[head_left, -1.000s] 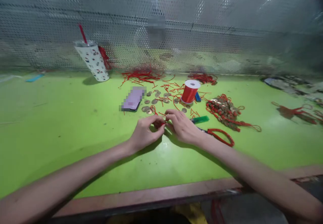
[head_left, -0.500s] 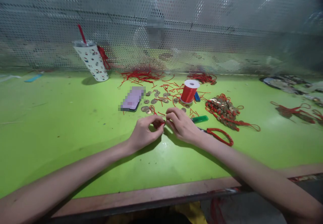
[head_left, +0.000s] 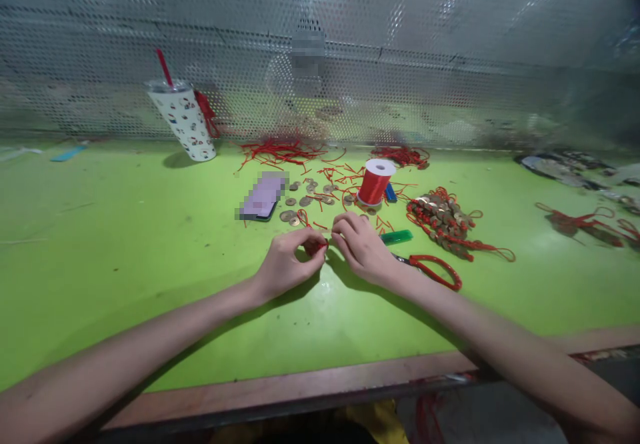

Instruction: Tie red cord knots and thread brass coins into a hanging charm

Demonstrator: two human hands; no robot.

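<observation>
My left hand [head_left: 286,262] is closed in a pinch around red cord [head_left: 315,247], which shows between thumb and fingers. Close by on the right, my right hand [head_left: 364,252] has its fingers curled together near the cord's end. Whatever they grip is too small to make out. Past the fingertips lie loose round coins [head_left: 305,201] with holes and short red cord snippets. A spool of red cord [head_left: 375,185] stands upright behind my right hand. Beside that wrist are a green lighter [head_left: 397,237] and red-handled scissors [head_left: 436,269], their blades partly hidden by my arm.
A heap of coins strung on red cord [head_left: 443,217] lies to the right. A phone [head_left: 265,195] rests behind my left hand. Farther back stand a lidded cup [head_left: 183,121] with a straw and a perforated metal screen [head_left: 240,57]. Red cord piles [head_left: 283,151] lie along the screen.
My right fingertips have drawn slightly to the right, widening the small gap to my left fingers. My left hand keeps its pinch on the red cord.
</observation>
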